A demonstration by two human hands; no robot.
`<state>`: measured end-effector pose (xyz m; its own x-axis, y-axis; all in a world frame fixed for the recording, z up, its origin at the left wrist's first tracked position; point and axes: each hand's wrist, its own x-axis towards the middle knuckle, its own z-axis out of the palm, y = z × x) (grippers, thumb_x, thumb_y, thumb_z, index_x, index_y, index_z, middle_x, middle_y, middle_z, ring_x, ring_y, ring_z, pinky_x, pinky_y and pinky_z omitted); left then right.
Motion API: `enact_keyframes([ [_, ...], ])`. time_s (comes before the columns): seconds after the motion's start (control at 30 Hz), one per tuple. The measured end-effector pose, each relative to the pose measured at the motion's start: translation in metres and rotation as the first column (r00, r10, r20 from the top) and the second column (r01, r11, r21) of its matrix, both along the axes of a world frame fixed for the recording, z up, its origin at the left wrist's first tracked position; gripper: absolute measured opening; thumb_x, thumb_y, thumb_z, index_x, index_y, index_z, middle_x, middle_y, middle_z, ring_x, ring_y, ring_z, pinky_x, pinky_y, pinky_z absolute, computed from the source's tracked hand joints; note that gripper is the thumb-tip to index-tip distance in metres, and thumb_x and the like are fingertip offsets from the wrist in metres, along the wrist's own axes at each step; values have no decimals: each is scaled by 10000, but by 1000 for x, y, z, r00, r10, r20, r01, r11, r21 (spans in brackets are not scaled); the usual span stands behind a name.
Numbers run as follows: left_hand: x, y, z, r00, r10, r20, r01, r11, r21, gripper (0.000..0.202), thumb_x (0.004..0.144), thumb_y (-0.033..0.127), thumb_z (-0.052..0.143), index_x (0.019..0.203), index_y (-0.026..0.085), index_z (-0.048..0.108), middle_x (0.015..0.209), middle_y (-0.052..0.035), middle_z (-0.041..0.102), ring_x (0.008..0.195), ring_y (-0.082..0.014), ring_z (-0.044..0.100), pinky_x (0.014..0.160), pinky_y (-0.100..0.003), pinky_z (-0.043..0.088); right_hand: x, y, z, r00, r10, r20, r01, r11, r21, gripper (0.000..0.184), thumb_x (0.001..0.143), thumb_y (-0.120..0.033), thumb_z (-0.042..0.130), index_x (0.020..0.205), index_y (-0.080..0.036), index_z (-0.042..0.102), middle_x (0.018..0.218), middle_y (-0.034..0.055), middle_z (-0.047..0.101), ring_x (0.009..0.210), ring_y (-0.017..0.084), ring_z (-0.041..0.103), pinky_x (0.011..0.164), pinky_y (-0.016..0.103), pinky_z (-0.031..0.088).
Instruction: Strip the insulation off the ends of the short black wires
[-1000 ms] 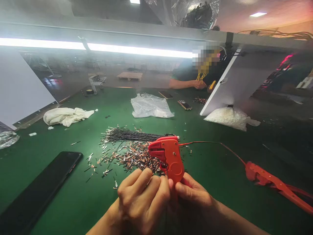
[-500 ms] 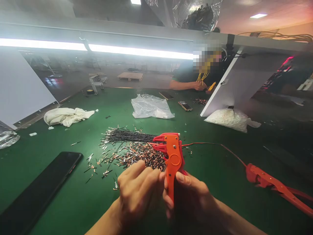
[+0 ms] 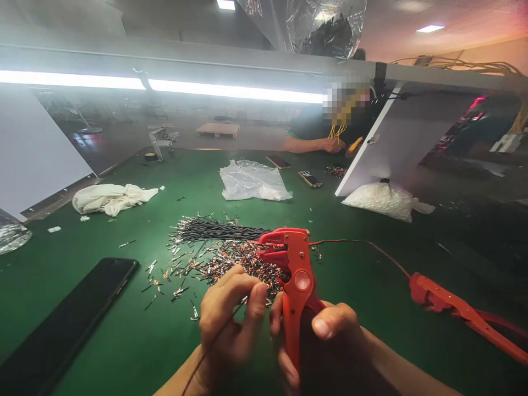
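My right hand (image 3: 325,344) grips the handles of a red wire stripper (image 3: 295,275), held upright with its jaws pointing left over the green table (image 3: 124,341). My left hand (image 3: 231,319) pinches a thin black wire (image 3: 210,346) between thumb and forefinger, close to the stripper's left side. Just beyond my hands lies a heap of stripped insulation bits and copper ends (image 3: 231,261), and behind it a bundle of black wires (image 3: 214,231).
A black phone (image 3: 70,324) lies at the left. A second red tool (image 3: 462,313) with a red wire lies at the right. Farther back are a white cloth (image 3: 109,197), clear plastic bags (image 3: 253,180) and a person at work with yellow wires.
The stripper has turned in my right hand so its jaws face left. My left fingers have come off the tool and now pinch the black wire.
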<state>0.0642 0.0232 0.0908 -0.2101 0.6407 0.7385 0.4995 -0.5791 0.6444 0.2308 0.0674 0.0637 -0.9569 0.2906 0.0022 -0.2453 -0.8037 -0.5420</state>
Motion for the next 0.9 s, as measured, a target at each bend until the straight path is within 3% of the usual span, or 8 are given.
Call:
enact_keyframes([
  [0.13, -1, -2, 3, 981, -48, 189, 67, 993, -94, 192, 935, 119, 485, 779, 202, 559, 605, 47, 469, 534, -78, 436, 510, -222, 377, 0, 1, 3, 1000, 15, -13, -15, 999, 29, 505, 706, -425, 582, 1080, -85, 609, 749, 108, 687, 682, 227, 650, 667, 341, 472],
  [0.4, -9, 6, 6, 922, -50, 385, 89, 993, -84, 198, 949, 208, 527, 754, 199, 560, 617, 36, 443, 545, -77, 403, 488, -205, 355, 3, -2, -9, 1000, -23, -16, 23, 1000, 20, 529, 664, -323, 567, 1092, -18, 621, 786, 151, 704, 663, 209, 641, 639, 304, 464],
  [0.73, -11, 5, 7, 928, -69, 366, 128, 982, -137, 214, 942, 216, 533, 731, 193, 564, 603, 43, 432, 523, -70, 377, 460, -199, 315, 3, -2, -9, 998, -59, -28, 61, 997, 55, 452, 679, -342, 583, 1026, -59, 638, 778, 127, 677, 660, 205, 626, 645, 315, 464],
  [0.9, -9, 7, 2, 958, -83, 275, 146, 965, -219, 258, 938, 237, 527, 686, 185, 526, 577, 53, 393, 511, -68, 359, 471, -202, 301, 5, 13, 7, 968, -238, -74, 248, 952, 179, 546, 800, -345, 541, 1311, -155, 515, 1022, 134, 670, 785, 254, 668, 723, 418, 496],
])
